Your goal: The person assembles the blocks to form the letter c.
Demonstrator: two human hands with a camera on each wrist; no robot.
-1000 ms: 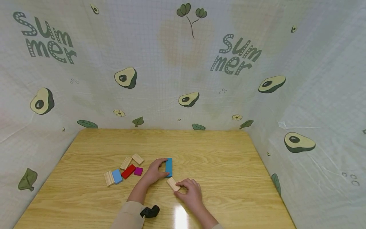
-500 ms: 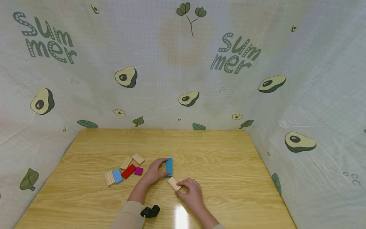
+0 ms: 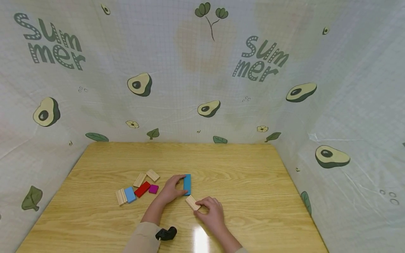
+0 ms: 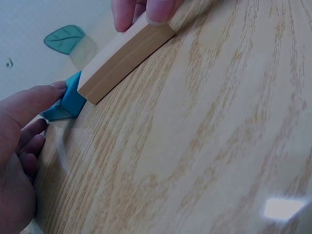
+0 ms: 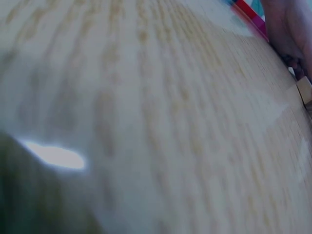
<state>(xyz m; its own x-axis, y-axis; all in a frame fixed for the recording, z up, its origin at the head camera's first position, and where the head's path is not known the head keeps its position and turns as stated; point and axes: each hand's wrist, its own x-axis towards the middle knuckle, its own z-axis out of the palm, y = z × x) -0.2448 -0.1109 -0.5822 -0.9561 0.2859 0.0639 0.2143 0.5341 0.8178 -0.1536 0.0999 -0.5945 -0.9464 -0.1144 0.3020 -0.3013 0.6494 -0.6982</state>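
My left hand (image 3: 170, 189) holds a blue wooden block (image 3: 187, 185) lengthwise, thumb at its near end and fingers at its far end. Just in front of that near end lies a plain wooden block (image 3: 192, 202), set at a slant. My right hand (image 3: 211, 212) pinches this plain block between thumb and fingers. In the left wrist view, one end of the plain block (image 4: 126, 58) is right at the corner of the blue block (image 4: 73, 97). At the right wrist view's edge, only a bit of the plain block (image 5: 304, 90) shows.
Left of my left hand, on the wooden table (image 3: 246, 175), are a magenta block (image 3: 153, 189), a red block (image 3: 142, 189), a light blue block (image 3: 129, 195) and several plain blocks (image 3: 121, 197). A printed cloth (image 3: 177, 70) hangs behind and along both sides.
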